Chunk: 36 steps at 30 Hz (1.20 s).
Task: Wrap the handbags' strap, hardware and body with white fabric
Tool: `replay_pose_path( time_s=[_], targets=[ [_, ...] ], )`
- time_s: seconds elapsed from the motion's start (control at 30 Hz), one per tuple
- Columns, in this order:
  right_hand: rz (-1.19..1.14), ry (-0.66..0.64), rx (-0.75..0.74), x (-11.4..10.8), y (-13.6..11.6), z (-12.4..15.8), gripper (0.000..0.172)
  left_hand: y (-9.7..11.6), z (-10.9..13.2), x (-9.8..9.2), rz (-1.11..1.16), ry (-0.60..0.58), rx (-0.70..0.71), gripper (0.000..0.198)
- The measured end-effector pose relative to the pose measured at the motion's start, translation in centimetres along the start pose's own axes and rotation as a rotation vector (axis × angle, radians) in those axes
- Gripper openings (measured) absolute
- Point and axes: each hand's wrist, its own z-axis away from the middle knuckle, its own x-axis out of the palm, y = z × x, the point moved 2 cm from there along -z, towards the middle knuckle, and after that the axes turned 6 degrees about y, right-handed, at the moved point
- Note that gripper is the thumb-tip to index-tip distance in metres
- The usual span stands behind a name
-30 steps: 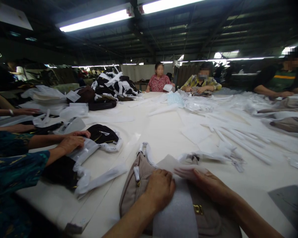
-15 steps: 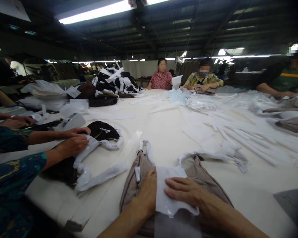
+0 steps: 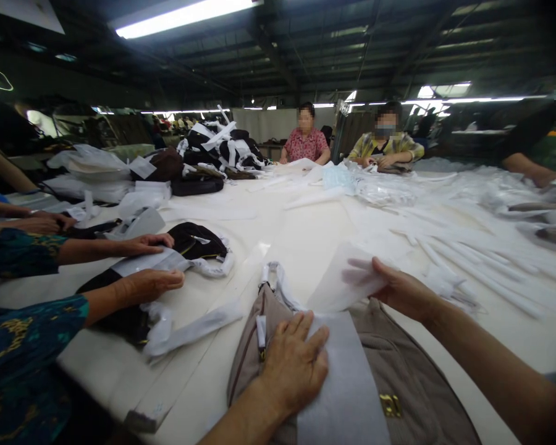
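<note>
A taupe handbag [image 3: 421,364] with a gold metal fitting [image 3: 390,406] lies in front of me at the table's near side. White paper [image 3: 347,377] runs down over its middle. My left hand [image 3: 296,361] rests flat on the bag and the paper's left edge, fingers stretched and slightly spread. Above the bag's far edge, my right hand [image 3: 401,290] pinches a thin translucent white sheet [image 3: 343,281], thumb in front and fingers showing through from behind. Whether this sheet joins the paper on the bag, I cannot tell. White wrapping [image 3: 282,284] covers the bag's strap.
At my left, a co-worker's hands [image 3: 151,284] handle a black bag [image 3: 197,241] with white paper. Wrapped bags [image 3: 213,151] are heaped at the far left. Loose white strips [image 3: 467,266] and clear plastic [image 3: 384,188] lie right. Two people sit across the table.
My right hand has lifted off the bag, moving away and up with a sheet in its fingers. My left hand has shifted right, flattening onto the paper's edge. The gold fitting now shows.
</note>
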Motion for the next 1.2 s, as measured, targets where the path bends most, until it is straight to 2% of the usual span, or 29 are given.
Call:
replay_pose_path(
  time_s=[0.1, 0.2, 0.27, 0.33, 0.4, 0.5, 0.6, 0.67, 0.87, 1.07, 1.2],
  targets=[
    [0.264, -0.096, -0.057, 2.5, -1.2, 2.0, 0.049, -0.1, -0.4, -0.2, -0.006, -0.010, 0.031, 0.040],
    [0.581, -0.178, -0.186, 5.9, -2.0, 5.4, 0.044, -0.1, -0.7, -0.3, -0.010, -0.025, 0.043, 0.039],
    [0.695, -0.226, -0.286, 7.9, -2.1, 7.1, 0.039, 0.0, -0.7, -0.4, -0.014, -0.015, 0.040, 0.040],
    [0.713, -0.224, -0.337, 8.7, -2.1, 7.5, 0.039, 0.2, -0.6, -0.4, -0.020, 0.005, 0.052, 0.041],
    [0.659, -0.130, -0.304, 8.2, -2.3, 6.1, 0.043, 0.4, -0.5, -0.4, -0.030, 0.021, 0.080, 0.039],
    [0.448, -0.018, -0.125, 6.3, -2.8, 2.4, 0.051, 0.5, -0.6, -0.5, -0.060, 0.020, 0.133, 0.038],
    [0.325, -0.010, -0.006, 5.3, -3.2, -0.4, 0.052, 0.6, -1.2, -0.7, -0.065, -0.036, 0.244, 0.039],
    [0.348, -0.032, 0.005, 5.6, -3.3, -0.9, 0.052, 0.5, -1.7, -0.7, -0.042, -0.087, 0.308, 0.041],
    [0.501, -0.170, -0.044, 7.7, -3.5, 0.7, 0.052, 0.4, -3.4, -0.8, -0.025, -0.153, 0.331, 0.053],
    [0.519, -0.262, -0.105, 7.6, -3.7, 1.8, 0.053, 0.9, -4.5, -0.5, -0.042, -0.129, 0.246, 0.031],
    [0.623, -0.344, -0.235, 7.7, -2.8, 5.1, 0.047, 1.2, -4.4, -0.2, -0.050, -0.077, 0.218, 0.037]
  ],
)
